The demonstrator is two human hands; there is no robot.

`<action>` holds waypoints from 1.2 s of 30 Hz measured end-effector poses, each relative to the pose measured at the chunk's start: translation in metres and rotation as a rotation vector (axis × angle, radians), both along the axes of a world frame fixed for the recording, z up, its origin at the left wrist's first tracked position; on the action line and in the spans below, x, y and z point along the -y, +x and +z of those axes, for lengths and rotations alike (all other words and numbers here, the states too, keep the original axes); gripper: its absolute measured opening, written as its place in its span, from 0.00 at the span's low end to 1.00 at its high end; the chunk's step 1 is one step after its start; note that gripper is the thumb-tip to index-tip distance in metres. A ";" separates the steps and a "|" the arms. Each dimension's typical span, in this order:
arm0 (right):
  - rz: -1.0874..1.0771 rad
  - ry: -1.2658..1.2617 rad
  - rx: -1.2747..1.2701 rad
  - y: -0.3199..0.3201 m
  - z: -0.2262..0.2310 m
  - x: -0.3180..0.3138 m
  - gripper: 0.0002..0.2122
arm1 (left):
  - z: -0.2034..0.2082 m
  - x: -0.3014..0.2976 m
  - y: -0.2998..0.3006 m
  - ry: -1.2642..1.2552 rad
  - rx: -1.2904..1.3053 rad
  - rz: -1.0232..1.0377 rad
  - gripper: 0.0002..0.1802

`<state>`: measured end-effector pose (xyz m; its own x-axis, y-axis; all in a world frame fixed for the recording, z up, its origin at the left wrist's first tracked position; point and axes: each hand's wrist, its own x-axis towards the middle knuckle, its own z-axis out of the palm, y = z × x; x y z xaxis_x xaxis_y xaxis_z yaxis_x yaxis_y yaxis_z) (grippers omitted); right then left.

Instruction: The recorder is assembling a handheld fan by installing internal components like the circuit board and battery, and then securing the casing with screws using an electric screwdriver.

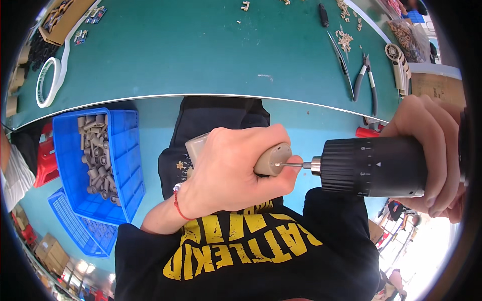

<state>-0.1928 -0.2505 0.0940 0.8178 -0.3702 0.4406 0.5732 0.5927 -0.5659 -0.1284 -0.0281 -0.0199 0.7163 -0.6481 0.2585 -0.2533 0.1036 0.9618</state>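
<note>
Crate of blue plastic [129, 165] stands left of the left hand [226, 168], whose grip wraps a beige rounded plastic piece [268, 161], seemingly bracing it against the metal bit [305, 165] of the black cylindrical power screwdriver [369, 167] held in the grip of the right hand [436, 148].

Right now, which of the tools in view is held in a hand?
The black power screwdriver, gripped in the right hand; the others, including the pliers, lie on the green table.

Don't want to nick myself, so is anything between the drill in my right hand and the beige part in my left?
Nothing visible blocks the drill: its bit appears to meet the beige part. Your left fingers show close below the bit; I can't tell if they touch it.
</note>
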 end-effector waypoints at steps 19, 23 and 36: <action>0.016 -0.047 -0.023 0.006 -0.006 0.008 0.11 | 0.007 0.000 -0.002 0.074 0.011 -0.121 0.11; 0.017 -0.057 -0.028 0.008 -0.008 0.007 0.11 | 0.006 0.001 -0.002 0.091 0.011 -0.143 0.12; 0.035 -0.088 -0.021 0.029 -0.019 -0.002 0.11 | 0.001 0.002 0.002 0.110 0.049 -0.110 0.12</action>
<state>-0.1635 -0.2488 0.0753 0.8392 -0.3015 0.4525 0.5401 0.5597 -0.6285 -0.1262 -0.0306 -0.0188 0.6278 -0.7481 0.2149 -0.2934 0.0282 0.9556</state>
